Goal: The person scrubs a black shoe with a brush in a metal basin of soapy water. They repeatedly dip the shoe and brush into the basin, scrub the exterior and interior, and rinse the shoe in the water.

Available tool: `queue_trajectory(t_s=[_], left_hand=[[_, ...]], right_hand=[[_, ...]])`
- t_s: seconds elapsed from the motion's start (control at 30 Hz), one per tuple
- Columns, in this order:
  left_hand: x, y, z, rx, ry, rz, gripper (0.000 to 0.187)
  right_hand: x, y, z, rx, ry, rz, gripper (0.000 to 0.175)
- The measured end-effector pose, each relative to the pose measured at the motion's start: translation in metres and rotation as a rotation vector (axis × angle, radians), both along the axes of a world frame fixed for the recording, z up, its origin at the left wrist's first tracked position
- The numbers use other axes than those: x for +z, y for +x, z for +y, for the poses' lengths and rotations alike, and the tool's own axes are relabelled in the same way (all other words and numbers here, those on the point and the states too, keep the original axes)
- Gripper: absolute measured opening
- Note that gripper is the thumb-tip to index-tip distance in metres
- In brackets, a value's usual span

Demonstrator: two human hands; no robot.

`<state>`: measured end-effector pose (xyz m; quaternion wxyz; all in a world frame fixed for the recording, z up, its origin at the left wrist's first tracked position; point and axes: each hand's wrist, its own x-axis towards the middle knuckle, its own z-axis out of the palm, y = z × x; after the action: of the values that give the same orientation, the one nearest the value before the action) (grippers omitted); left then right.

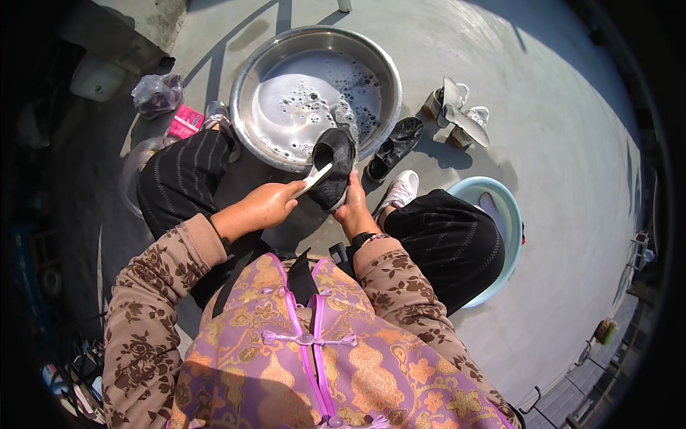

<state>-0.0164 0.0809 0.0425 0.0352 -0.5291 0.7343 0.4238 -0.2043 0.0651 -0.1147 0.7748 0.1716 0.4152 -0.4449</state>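
Observation:
My right hand (pixel 352 204) grips a black shoe (pixel 340 171) by its side, over the near rim of a wide metal basin (pixel 239 110). Cloudy, sudsy water (pixel 300 102) fills part of the basin. In my left hand (pixel 265 206) is a slim white brush-like tool (pixel 316 179); its tip rests against the shoe near the opening, and any bristles are hidden. Another black shoe (pixel 397 146) lies on the ground just right of the basin, its opening towards me.
Light shoes with insoles (pixel 458 115) propped on them stand at the right. A pale blue tub (pixel 513 214) beside my right knee holds a whitish flat piece (pixel 490 209). Left of the basin lie a pink packet (pixel 185 121) and a clear plastic bag (pixel 157 95).

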Motion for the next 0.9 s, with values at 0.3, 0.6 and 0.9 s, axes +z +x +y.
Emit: queue_trajectory(t_s=[0.3, 0.6, 0.9], left_hand=[[-0.092, -0.054, -0.087, 0.193, -0.067, -0.022, 0.038], [-0.012, 0.015, -0.030, 0.042, 0.156, 0.105, 0.051], [-0.074, -0.043, -0.061, 0.139, -0.130, 0.001, 0.043]], right_hand=[[-0.001, 0.004, -0.007, 0.008, -0.010, 0.065, 0.058], [-0.001, 0.002, -0.003, 0.001, 0.026, 0.004, 0.058], [-0.004, -0.001, 0.001, 0.057, -0.061, 0.008, 0.057]])
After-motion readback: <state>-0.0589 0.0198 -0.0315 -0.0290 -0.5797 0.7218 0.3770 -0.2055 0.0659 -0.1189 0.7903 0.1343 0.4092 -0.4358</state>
